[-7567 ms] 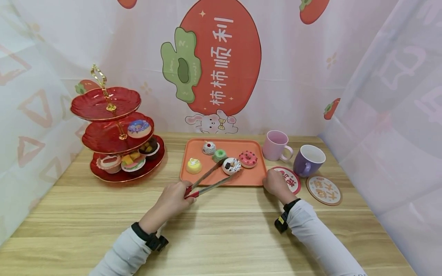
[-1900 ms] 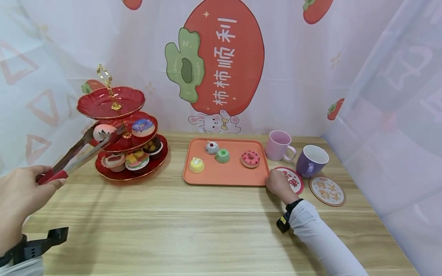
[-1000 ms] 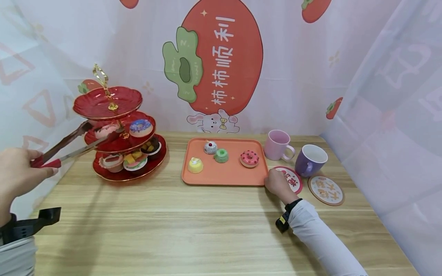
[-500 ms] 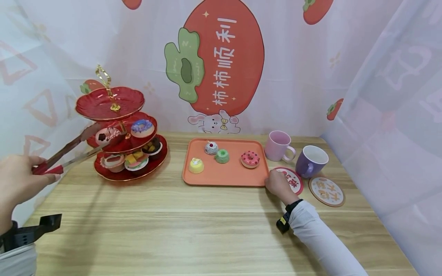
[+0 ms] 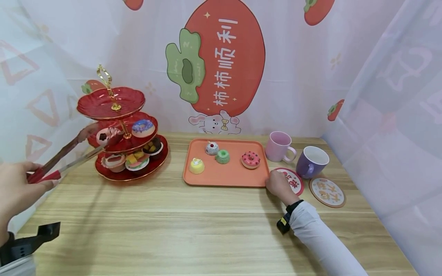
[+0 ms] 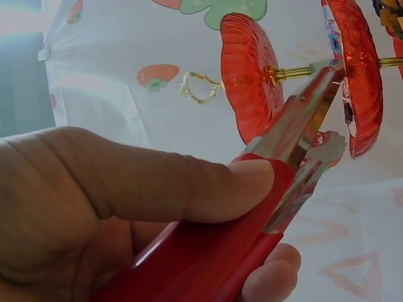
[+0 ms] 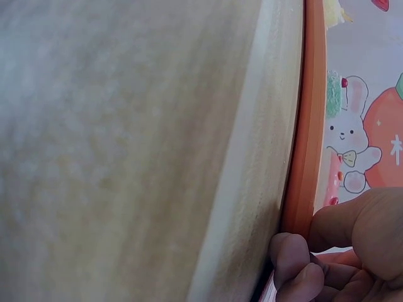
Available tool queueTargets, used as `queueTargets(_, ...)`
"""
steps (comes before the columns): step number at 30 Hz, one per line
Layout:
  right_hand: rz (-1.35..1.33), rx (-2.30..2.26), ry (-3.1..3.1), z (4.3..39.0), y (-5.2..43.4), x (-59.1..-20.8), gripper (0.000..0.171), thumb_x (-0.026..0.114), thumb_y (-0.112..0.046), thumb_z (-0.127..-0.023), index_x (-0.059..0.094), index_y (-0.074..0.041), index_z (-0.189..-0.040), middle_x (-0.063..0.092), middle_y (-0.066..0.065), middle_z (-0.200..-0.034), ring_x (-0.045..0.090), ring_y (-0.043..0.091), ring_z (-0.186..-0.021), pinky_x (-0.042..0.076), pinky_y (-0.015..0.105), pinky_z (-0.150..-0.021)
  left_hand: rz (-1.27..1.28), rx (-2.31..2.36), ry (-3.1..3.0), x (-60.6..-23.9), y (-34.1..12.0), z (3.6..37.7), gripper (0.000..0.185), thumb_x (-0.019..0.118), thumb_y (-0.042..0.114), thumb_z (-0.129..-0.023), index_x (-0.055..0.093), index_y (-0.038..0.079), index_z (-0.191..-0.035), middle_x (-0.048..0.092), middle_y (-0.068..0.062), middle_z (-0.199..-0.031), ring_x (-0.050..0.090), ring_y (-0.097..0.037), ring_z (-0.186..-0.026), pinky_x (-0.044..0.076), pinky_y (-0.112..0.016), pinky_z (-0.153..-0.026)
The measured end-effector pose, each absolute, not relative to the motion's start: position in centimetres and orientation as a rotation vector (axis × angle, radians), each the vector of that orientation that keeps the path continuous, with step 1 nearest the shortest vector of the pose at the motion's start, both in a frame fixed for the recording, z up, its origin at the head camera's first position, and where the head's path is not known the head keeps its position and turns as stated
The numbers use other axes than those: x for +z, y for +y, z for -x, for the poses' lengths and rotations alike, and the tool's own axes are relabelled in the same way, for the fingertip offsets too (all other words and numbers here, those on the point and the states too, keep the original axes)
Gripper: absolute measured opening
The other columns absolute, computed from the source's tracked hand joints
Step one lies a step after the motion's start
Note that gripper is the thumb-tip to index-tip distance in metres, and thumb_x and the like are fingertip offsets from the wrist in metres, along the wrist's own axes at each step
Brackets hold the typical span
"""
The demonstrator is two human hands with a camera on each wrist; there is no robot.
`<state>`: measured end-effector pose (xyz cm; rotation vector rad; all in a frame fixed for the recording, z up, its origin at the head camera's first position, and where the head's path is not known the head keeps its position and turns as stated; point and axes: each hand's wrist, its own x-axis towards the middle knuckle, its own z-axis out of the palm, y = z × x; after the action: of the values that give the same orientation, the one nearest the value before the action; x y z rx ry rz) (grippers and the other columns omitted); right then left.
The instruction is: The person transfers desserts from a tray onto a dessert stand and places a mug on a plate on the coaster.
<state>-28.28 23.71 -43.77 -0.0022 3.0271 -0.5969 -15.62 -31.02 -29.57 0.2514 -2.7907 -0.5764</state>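
My left hand [image 5: 18, 189] grips metal tongs [image 5: 65, 150] by their red handles, thumb laid along one handle [image 6: 208, 251] in the left wrist view. The tong tips stand apart on either side of a white doughnut [image 5: 106, 135] with dark drizzle. It lies on the middle tier of a red three-tier cake stand [image 5: 109, 103], left of a blue-purple doughnut [image 5: 143, 128]. My right hand [image 5: 278, 186] pinches the near right corner of an orange tray [image 5: 224, 180]; in the right wrist view its fingers [image 7: 293, 255] curl at the tray's rim.
The tray bears a pink doughnut [image 5: 250, 160], a green ring cake [image 5: 222, 156], a yellow cake [image 5: 197, 166] and a grey-white cake [image 5: 212, 148]. Several cupcakes [image 5: 115, 162] fill the bottom tier. To the right are pink [image 5: 277, 147] and purple [image 5: 308, 165] mugs and coasters [image 5: 327, 192].
The drizzled doughnut has gone from the tray to the stand's middle tier, carried left in the tongs. Tilted between the tips before, it now lies flat. My right hand stays at the tray corner.
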Motion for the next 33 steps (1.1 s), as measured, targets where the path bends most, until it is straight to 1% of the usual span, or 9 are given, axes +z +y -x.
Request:
queueTargets(4, -0.009, -0.599, 3.011, 28.2, 23.6, -43.7, 0.013, 0.050, 0.000, -0.084, 0.056, 0.001, -0.073, 0.048, 0.010, -0.063, 0.049, 0.023, -0.056, 0.037, 0.031, -0.050, -0.267, -0.610, -2.794, -29.5, -30.5, 14.7, 0.042, 0.065, -0.003, -0.080, 0.039, -0.025, -0.104, 0.047, -0.038, -0.076, 0.049, -0.041, -0.063, 0.038, -0.029, -0.044)
queueTargets(6, -0.015, -0.599, 3.002, 28.2, 23.6, -43.6, 0.013, 0.050, 0.000, -0.085, 0.057, 0.002, -0.075, 0.048, 0.010, -0.063, 0.049, 0.023, -0.056, 0.037, 0.031, -0.051, -0.254, -0.618, -2.796, -29.5, -30.2, 14.4, 0.043, 0.066, -0.001, -0.081, 0.039, -0.024, -0.105, 0.048, -0.038, -0.077, 0.051, -0.040, -0.062, 0.038, -0.029, -0.043)
queueTargets(9, -0.014, -0.599, 3.002, 28.2, 23.6, -43.6, 0.012, 0.050, 0.000, -0.085, 0.057, 0.003, -0.076, 0.048, 0.010, -0.064, 0.049, 0.023, -0.057, 0.037, 0.031, -0.052, -0.207, -0.627, -2.791, -29.9, -30.0, 13.9, 0.043, 0.068, -0.001, -0.079, 0.042, -0.024, -0.105, 0.050, -0.037, -0.076, 0.052, -0.036, -0.060, 0.038, -0.026, -0.042)
queueTargets(13, -0.018, -0.605, 3.002, 28.2, 23.6, -43.6, 0.013, 0.049, 0.000, -0.085, 0.057, 0.002, -0.074, 0.048, 0.010, -0.063, 0.049, 0.023, -0.056, 0.037, 0.031, -0.051, -0.168, -0.646, -2.807, -30.5, -30.1, 13.6, 0.045, 0.071, 0.003, -0.080, 0.043, -0.022, -0.106, 0.053, -0.034, -0.076, 0.053, -0.035, -0.061, 0.039, -0.025, -0.043)
queueTargets(18, -0.029, -0.616, 2.995, 28.2, 23.6, -43.6, 0.013, 0.049, 0.001, -0.085, 0.057, 0.001, -0.074, 0.048, 0.009, -0.063, 0.050, 0.023, -0.056, 0.037, 0.030, -0.050, -0.135, -0.618, -2.857, -30.6, -29.8, 13.5, 0.048, 0.072, 0.011, -0.081, 0.044, -0.019, -0.108, 0.053, -0.030, -0.078, 0.052, -0.032, -0.062, 0.040, -0.028, -0.045)
queueTargets(22, -0.023, -0.620, 2.997, 28.2, 23.7, -43.5, 0.014, 0.049, 0.001, -0.085, 0.057, 0.002, -0.074, 0.048, 0.009, -0.063, 0.050, 0.023, -0.056, 0.037, 0.030, -0.050, -0.144, -0.569, -2.900, -30.7, -29.5, 13.6, 0.053, 0.072, 0.018, -0.081, 0.045, -0.016, -0.110, 0.055, -0.027, -0.078, 0.050, -0.028, -0.060, 0.039, -0.031, -0.046)
queueTargets(27, -0.010, -0.610, 3.007, 28.2, 23.7, -43.6, 0.014, 0.049, 0.001, -0.084, 0.057, 0.002, -0.073, 0.048, 0.010, -0.063, 0.049, 0.023, -0.056, 0.037, 0.030, -0.050, -0.143, -0.542, -2.938, -30.9, -29.1, 13.9, 0.053, 0.074, 0.024, -0.079, 0.048, -0.012, -0.109, 0.056, -0.018, -0.072, 0.048, -0.026, -0.060, 0.036, -0.031, -0.046)
queueTargets(33, -0.011, -0.612, 3.002, 28.2, 23.6, -43.6, 0.012, 0.049, 0.001, -0.084, 0.057, 0.003, -0.075, 0.048, 0.010, -0.063, 0.049, 0.023, -0.057, 0.036, 0.031, -0.052, -0.046, -0.578, -2.965, -31.2, -28.6, 14.4, 0.050, 0.073, 0.028, -0.079, 0.053, -0.010, -0.105, 0.056, -0.009, -0.070, 0.048, -0.025, -0.062, 0.036, -0.031, -0.048)
